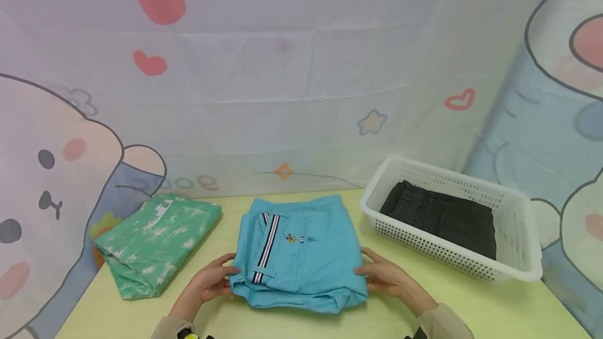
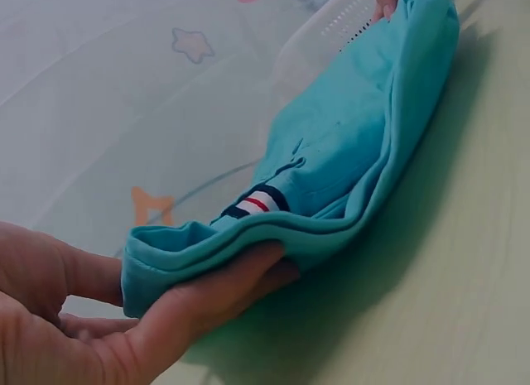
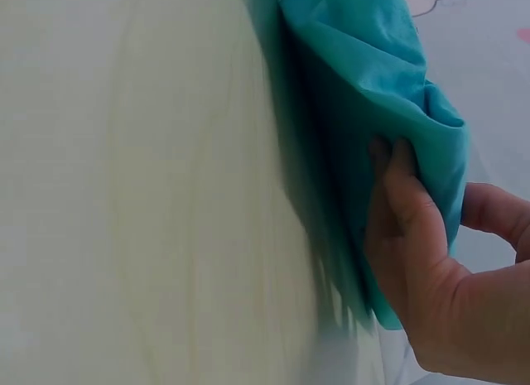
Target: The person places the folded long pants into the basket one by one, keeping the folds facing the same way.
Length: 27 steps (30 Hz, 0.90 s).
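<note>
Folded light-blue pants (image 1: 306,255) with a striped trim, a button and a small embroidered figure are in the middle of the table. At their left side my left hand (image 1: 214,279) grips the folded edge. My right hand (image 1: 383,275) holds the opposite side. The left wrist view shows the pants (image 2: 348,128) lifted off the table near the left hand (image 2: 178,319), fingers beneath and thumb on the other side. In the right wrist view, fingers of the right hand (image 3: 431,269) lie under the cloth, with the thumb opposite.
Green and white patterned folded cloth (image 1: 160,245) lies on the left of the table (image 1: 395,323). A white perforated plastic basket (image 1: 518,266) at the right holds folded black denim clothing (image 1: 438,218). Behind the table hangs a cartoon-printed curtain (image 1: 264,82).
</note>
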Available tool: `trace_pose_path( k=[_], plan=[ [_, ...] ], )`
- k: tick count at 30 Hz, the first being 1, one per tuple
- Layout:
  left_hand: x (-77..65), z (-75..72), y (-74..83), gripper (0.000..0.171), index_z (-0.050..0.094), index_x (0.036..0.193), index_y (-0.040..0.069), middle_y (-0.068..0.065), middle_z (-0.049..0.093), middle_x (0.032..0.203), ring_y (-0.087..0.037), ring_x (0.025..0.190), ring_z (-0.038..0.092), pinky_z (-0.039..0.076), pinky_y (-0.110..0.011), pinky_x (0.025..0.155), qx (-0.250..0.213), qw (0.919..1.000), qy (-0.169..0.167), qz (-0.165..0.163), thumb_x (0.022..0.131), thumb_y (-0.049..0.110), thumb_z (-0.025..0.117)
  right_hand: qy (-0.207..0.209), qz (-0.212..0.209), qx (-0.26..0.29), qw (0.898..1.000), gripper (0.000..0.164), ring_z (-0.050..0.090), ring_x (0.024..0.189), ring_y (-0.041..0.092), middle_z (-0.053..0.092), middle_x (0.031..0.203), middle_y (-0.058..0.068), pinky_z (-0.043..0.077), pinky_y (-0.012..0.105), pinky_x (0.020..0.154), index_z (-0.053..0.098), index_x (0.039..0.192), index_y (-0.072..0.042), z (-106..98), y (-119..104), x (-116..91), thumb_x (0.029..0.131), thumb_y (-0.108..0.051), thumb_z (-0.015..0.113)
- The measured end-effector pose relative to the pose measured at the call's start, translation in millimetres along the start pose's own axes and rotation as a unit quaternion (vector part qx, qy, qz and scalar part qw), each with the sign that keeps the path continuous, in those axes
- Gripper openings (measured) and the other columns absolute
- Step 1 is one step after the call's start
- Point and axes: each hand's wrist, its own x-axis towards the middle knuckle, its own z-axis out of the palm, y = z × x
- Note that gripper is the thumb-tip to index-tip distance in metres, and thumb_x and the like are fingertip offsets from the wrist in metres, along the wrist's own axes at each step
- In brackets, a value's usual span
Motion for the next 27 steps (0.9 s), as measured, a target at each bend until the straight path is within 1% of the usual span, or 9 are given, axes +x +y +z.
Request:
trace_pose_path(
  k=[4,7,11,14,17,19,21,24,27],
  plan=[
    [0.1,-0.7,1.0,0.062,0.005,0.14,-0.001,-0.004,0.058,0.088,-0.013,0.07,0.063,0.053,-0.029,0.064,-0.011,0.9999,-0.005,0.005,0.09,0.004,0.041,-0.002,0.0,0.005,1.0,0.081,0.059,0.089,0.017,0.039,0.12,0.019,0.052,0.026,0.07,-0.001,0.143,-0.01,-0.2,0.7,-1.0,0.083,-0.004,0.054],
    [0.3,-0.4,2.6,0.057,0.011,0.137,-0.001,-0.003,0.058,0.087,-0.012,0.069,0.063,0.053,-0.029,0.062,-0.006,1.0,-0.006,0.002,0.09,0.006,0.042,-0.003,0.002,0.006,1.0,0.081,0.059,0.086,0.016,0.038,0.122,0.02,0.051,0.023,0.065,0.001,0.142,-0.013,-0.2,0.5,-1.4,0.083,-0.003,0.054],
    [1.9,-0.2,5.2,0.047,0.024,0.126,-0.004,-0.004,0.058,0.086,-0.011,0.07,0.062,0.053,-0.028,0.062,0.016,0.9998,-0.008,-0.011,0.091,0.018,0.046,-0.004,0.007,0.006,1.0,0.081,0.058,0.083,0.014,0.039,0.117,0.019,0.05,0.021,0.061,0.001,0.142,-0.014,-0.4,-1.2,-1.4,0.081,-0.003,0.054],
    [3.5,-0.2,6.6,0.046,0.027,0.12,-0.005,-0.004,0.058,0.087,-0.01,0.07,0.063,0.053,-0.027,0.063,0.024,0.9994,-0.016,-0.018,0.092,0.026,0.046,-0.004,0.012,0.007,1.0,0.083,0.058,0.081,0.014,0.038,0.117,0.019,0.049,0.02,0.06,0.0,0.143,-0.014,-0.6,-2.7,-1.7,0.081,-0.002,0.053],
    [4.7,-0.9,6.4,0.058,0.018,0.13,-0.008,-0.006,0.058,0.092,-0.011,0.071,0.063,0.054,-0.028,0.064,0.024,0.9993,-0.017,-0.025,0.093,0.026,0.044,-0.005,0.016,0.012,1.0,0.086,0.058,0.08,0.013,0.035,0.12,0.023,0.05,0.02,0.06,-0.005,0.143,-0.015,-0.8,-3.7,-1.9,0.081,-0.002,0.052],
    [5.5,-2.0,4.8,0.064,0.008,0.136,-0.01,-0.007,0.058,0.096,-0.011,0.074,0.064,0.054,-0.03,0.066,0.021,0.9992,-0.017,-0.028,0.094,0.024,0.042,-0.01,0.017,0.017,1.0,0.089,0.058,0.082,0.014,0.033,0.122,0.024,0.05,0.021,0.063,-0.008,0.144,-0.016,-1.2,-4.1,-1.8,0.081,-0.001,0.052],
    [6.2,-3.6,2.7,0.068,-0.002,0.138,-0.01,-0.007,0.059,0.098,-0.012,0.076,0.064,0.054,-0.031,0.068,0.019,0.9993,-0.02,-0.027,0.094,0.021,0.04,-0.015,0.017,0.02,1.0,0.091,0.058,0.082,0.014,0.032,0.122,0.025,0.051,0.022,0.064,-0.011,0.143,-0.017,-1.7,-4.4,-1.8,0.08,0.0,0.052],
    [6.7,-5.9,0.4,0.065,-0.004,0.14,-0.007,-0.004,0.06,0.096,-0.012,0.078,0.064,0.054,-0.033,0.069,0.011,0.9993,-0.033,-0.017,0.095,0.017,0.037,-0.02,0.022,0.02,0.999,0.092,0.058,0.08,0.013,0.034,0.121,0.025,0.05,0.021,0.062,-0.012,0.143,-0.016,-2.5,-5.0,-2.0,0.079,0.0,0.053],
    [6.3,-6.6,0.5,0.065,-0.006,0.141,-0.004,-0.001,0.061,0.095,-0.013,0.079,0.064,0.054,-0.032,0.07,-0.001,0.9988,-0.049,-0.006,0.095,0.015,0.037,-0.023,0.028,0.015,0.999,0.093,0.058,0.08,0.012,0.035,0.123,0.026,0.049,0.019,0.059,-0.014,0.142,-0.011,-3.8,-4.7,-1.4,0.079,-0.001,0.053]
  ],
)
